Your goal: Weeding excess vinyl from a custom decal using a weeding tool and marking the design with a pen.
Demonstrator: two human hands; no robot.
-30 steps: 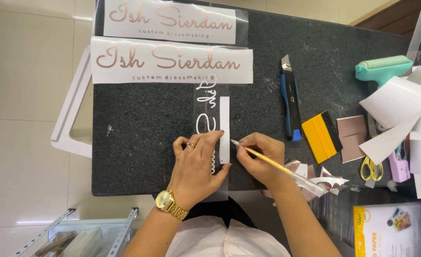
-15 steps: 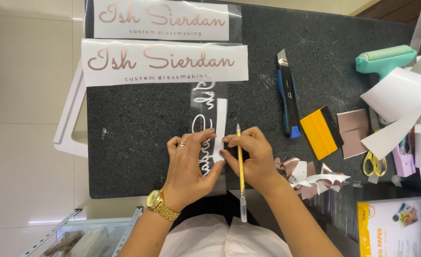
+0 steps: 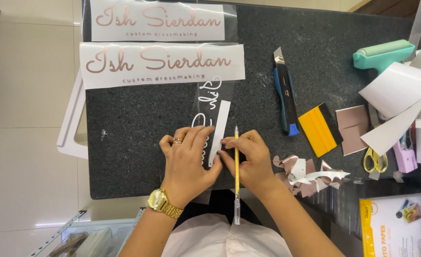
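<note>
A clear vinyl strip [image 3: 213, 97] with white script lettering lies lengthwise on the dark granite counter [image 3: 134, 119]. My left hand [image 3: 187, 159], with a ring and a gold watch, presses flat on its near end. My right hand [image 3: 248, 159] rests beside it, fingertips on a narrow white backing strip [image 3: 219, 126]. A thin yellow weeding tool [image 3: 236, 176] is held in my right hand, its tip pointing away from me.
Two white decal sheets [image 3: 163, 62] with rose-gold script lie at the far edge. A blue utility knife [image 3: 285, 95], yellow squeegee [image 3: 319, 129], teal roller [image 3: 381, 53], scissors [image 3: 375, 160], curled paper [image 3: 401, 95] and vinyl scraps [image 3: 310, 173] sit right.
The yellow tool swung from slanting right to pointing straight away from me. My right hand moved in against the strip beside my left hand.
</note>
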